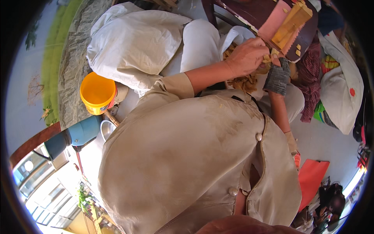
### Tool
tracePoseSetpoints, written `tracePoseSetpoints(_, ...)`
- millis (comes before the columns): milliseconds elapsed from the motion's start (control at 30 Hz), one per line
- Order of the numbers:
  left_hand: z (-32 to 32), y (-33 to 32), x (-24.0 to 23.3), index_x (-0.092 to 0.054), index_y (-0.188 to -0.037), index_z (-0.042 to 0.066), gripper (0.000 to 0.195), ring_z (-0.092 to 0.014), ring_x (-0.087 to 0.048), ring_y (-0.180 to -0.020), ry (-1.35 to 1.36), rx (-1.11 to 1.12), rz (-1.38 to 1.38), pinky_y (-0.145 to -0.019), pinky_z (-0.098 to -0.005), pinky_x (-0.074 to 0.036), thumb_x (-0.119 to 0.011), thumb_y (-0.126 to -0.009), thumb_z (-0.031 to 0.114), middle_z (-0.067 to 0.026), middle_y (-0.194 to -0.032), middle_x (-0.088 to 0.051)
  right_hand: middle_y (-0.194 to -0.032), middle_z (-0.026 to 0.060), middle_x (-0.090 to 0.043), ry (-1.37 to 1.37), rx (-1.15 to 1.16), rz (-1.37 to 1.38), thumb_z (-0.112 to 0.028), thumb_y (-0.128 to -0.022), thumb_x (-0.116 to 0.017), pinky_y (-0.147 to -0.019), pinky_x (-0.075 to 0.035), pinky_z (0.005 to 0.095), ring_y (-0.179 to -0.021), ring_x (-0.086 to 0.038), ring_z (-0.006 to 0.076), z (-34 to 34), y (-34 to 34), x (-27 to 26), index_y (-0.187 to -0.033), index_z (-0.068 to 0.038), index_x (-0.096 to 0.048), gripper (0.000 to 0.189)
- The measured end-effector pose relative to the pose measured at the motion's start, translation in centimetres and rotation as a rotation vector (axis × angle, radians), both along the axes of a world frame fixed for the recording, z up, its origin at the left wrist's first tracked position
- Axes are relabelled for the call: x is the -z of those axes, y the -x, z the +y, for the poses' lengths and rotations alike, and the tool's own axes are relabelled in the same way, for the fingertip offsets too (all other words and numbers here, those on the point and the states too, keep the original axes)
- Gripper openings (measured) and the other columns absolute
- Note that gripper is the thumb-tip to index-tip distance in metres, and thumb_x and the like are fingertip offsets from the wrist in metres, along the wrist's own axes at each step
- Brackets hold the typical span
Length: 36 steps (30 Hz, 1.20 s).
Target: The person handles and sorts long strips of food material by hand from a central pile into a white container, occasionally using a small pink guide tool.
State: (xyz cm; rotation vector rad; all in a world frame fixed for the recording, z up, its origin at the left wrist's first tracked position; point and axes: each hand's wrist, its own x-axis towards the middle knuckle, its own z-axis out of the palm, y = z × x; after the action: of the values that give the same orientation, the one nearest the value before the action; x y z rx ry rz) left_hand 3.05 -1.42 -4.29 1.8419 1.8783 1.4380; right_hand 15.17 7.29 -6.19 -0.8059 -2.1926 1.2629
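My bare left hand (248,55) has its fingers curled at a small pale yellow piece (266,58). Close beside it, my right hand (276,71), in a grey fingerless knit glove, pinches pale yellow material near its thumb. What exactly the pieces are, I cannot tell. Just beyond the hands, a yellowish wooden block (287,29) with a jagged pink edge lies on a dark chair or stool (311,35), next to a flat pink piece (274,20). Small yellow bits (298,52) lie there too. Brown, curled strips or peelings (244,83) are heaped below my hands.
A large white sack (137,44) and a yellow bucket (98,89) stand to the left, near a metal bowl (107,128). On the right are a checked dark red cloth (311,79), a white bag (339,90) and a red-orange sheet (312,181).
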Motion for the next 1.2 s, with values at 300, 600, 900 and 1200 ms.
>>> tracePoseSetpoints(300,1.0,0.8,-1.4,-0.054,-0.098,0.003,0.026,-0.022,-0.058,-0.078,-0.028,0.077,-0.050,-0.071,-0.0277,-0.046,-0.043,-0.078,-0.009,-0.0100,-0.089,-0.058,-0.087,0.0141,-0.057,0.163,-0.002,0.044,-0.029,-0.086,-0.048,-0.072,-0.044,0.0353,-0.080,-0.055,0.0290,-2.1,-0.2,-4.0,-0.092,-0.001,-0.054,0.029)
tracePoseSetpoints(600,1.0,0.3,-2.8,-0.050,-0.103,0.002,0.017,-0.011,-0.057,-0.082,0.174,0.270,-1.185,-0.073,-0.0236,-0.046,-0.050,-0.086,0.001,-0.0051,-0.091,-0.059,-0.089,0.0095,-0.058,-0.438,0.059,0.140,-0.020,-0.082,-0.056,-0.074,-0.045,0.0364,-0.085,-0.056,0.0275,0.1,-1.8,-4.0,-0.099,-0.006,-0.055,0.023)
tracePoseSetpoints(900,1.7,2.0,-1.2,-0.058,-0.095,-0.002,0.013,-0.007,-0.053,-0.075,0.053,0.138,-0.600,-0.069,-0.0192,-0.044,-0.058,-0.083,0.004,-0.0006,-0.084,-0.058,-0.067,0.0040,-0.058,0.332,-0.200,0.154,-0.020,-0.083,-0.059,-0.052,-0.043,0.0219,-0.056,-0.052,0.0102,0.4,-1.9,-5.9,-0.096,-0.005,-0.060,0.020)
tracePoseSetpoints(1200,2.1,-1.0,-2.3,-0.063,-0.091,-0.001,0.015,-0.005,-0.052,-0.071,0.003,0.143,-0.778,-0.065,-0.0178,-0.043,-0.066,-0.076,0.001,0.0000,-0.077,-0.061,-0.056,0.0004,-0.051,0.767,0.227,0.349,-0.024,-0.083,-0.059,-0.039,-0.031,0.0184,-0.043,-0.042,0.0061,1.3,-0.8,-5.7,-0.082,-0.006,-0.056,0.018)
